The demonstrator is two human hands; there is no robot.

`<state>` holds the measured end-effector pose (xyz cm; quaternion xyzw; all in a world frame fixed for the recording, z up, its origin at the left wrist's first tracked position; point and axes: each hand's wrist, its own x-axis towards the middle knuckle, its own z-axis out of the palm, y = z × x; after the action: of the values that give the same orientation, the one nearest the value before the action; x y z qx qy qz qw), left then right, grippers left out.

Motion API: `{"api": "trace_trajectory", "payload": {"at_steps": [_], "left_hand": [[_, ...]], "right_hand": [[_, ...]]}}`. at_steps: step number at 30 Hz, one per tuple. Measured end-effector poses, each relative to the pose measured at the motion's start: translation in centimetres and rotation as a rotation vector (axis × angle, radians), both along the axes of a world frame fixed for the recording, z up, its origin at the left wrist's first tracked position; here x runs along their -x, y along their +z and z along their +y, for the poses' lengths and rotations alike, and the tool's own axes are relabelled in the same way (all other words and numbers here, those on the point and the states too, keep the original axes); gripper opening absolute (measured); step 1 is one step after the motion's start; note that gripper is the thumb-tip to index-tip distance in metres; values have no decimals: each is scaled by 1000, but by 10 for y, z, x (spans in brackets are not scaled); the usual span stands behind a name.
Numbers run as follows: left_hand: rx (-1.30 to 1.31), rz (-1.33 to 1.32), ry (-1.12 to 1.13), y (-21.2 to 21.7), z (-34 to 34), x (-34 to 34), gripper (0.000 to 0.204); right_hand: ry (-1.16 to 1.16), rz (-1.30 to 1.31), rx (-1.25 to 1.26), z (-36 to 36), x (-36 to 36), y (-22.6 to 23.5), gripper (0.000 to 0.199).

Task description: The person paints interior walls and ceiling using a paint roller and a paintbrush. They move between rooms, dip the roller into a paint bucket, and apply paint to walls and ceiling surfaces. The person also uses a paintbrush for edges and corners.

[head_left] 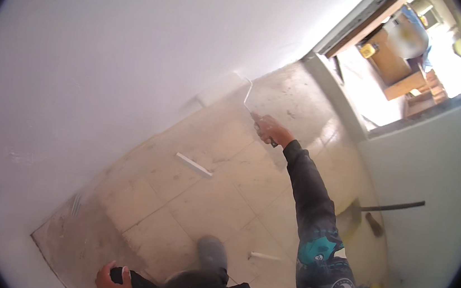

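My right hand [273, 130] reaches forward with its fingers closed round the dark handle of a paint roller [248, 92]. The roller's bent wire frame leads to a white sleeve [218, 89], which lies against the lower part of the pale wall [111, 53], just above the floor. At the lower left, near my body, my left hand [113, 284] is curled, its thumb and fingers bent round something dark. What that dark thing is, or whether it is only my cuff, is unclear.
White strips lie on the dusty tiled floor [202, 203], one [194, 165] ahead and one [265, 256] nearer me. My shoe [212, 253] stands between them. A dark stick [392, 206] leans at the right wall. Beyond the doorway, upper right, are wooden furniture [388, 59] and a yellow container [369, 50].
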<state>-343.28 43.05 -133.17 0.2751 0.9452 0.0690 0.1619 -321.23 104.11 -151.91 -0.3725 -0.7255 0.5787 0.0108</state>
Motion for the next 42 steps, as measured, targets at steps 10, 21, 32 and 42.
{"api": "trace_trajectory", "payload": {"at_steps": [10,21,32,42], "left_hand": [[-78,-6,-408,26,-4,-6,40],[52,-336,-1411,287,141,-171,30],[180,-584,-1981,387,247,-395,25],[-83,-52,-2623,326,320,-328,25]], "right_hand": [[-95,199,-169,-115,-41,355,37],[-872,456,46,-501,-252,665,51],[-2043,1113,192,-764,-341,699,21],[-2877,722,-41,-835,-246,791,27]]}}
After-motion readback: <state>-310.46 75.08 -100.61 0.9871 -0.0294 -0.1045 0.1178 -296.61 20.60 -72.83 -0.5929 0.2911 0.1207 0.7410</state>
